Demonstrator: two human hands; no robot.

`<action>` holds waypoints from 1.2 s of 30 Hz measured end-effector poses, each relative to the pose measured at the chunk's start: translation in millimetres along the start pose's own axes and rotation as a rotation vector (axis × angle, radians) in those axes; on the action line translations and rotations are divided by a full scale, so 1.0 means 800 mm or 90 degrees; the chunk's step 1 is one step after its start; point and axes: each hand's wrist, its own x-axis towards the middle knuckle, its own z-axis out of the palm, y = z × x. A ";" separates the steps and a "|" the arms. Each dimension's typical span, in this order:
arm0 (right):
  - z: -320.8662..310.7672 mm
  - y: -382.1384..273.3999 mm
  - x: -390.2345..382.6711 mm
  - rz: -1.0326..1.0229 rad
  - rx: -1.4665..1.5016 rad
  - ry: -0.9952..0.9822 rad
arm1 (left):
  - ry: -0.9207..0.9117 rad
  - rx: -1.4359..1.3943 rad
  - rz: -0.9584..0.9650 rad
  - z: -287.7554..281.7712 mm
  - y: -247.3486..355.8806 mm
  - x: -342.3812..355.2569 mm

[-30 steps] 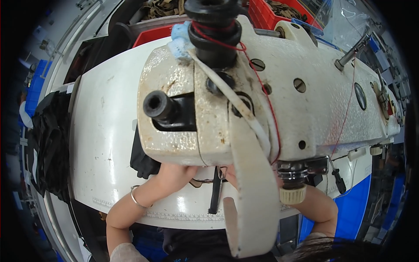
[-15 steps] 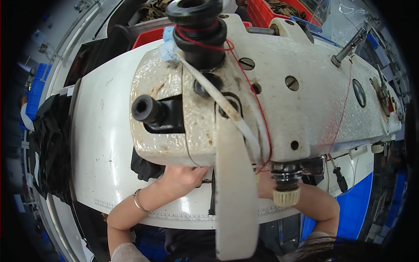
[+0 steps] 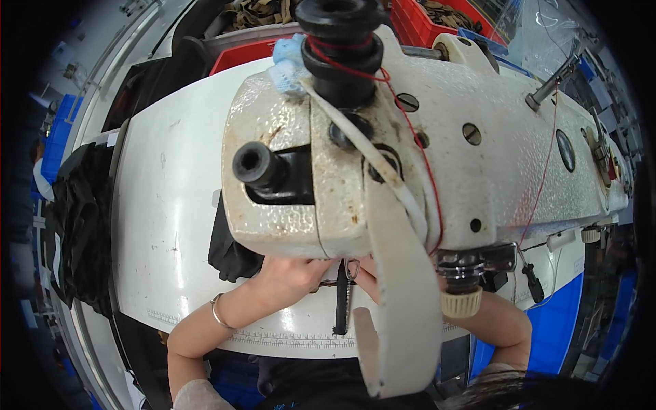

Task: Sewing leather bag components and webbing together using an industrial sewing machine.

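My left hand (image 3: 290,277) is curled closed at the front of the sewing machine head (image 3: 273,229). Its fingertips are hidden under the head, so what they pinch does not show. Between my hands a black zipper (image 3: 342,304) with metal teeth hangs toward the table edge, a metal pull (image 3: 352,268) near its upper end. Only some fingers of my right hand (image 3: 367,277) show, right beside that pull; the machine and a hanging off-white strap (image 3: 403,301) cover the rest. Black fabric (image 3: 231,253) lies left of my left hand, partly under the head.
The white table (image 3: 157,225) has a ruler strip (image 3: 287,339) along its front edge. Red thread (image 3: 427,167) runs down the machine. A black pile of cloth (image 3: 82,219) lies at the left. Red bins (image 3: 410,24) stand behind; a black-handled screwdriver (image 3: 533,283) lies at right.
The machine head appears farther right in view. The strap has swung right and its lower end curls up, uncovering the zipper, its pull and some right-hand fingers. My left hand has barely moved.
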 end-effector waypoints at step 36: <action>-0.019 -0.088 -0.042 -0.147 -0.177 0.169 | 0.072 0.288 0.118 -0.055 0.129 -0.068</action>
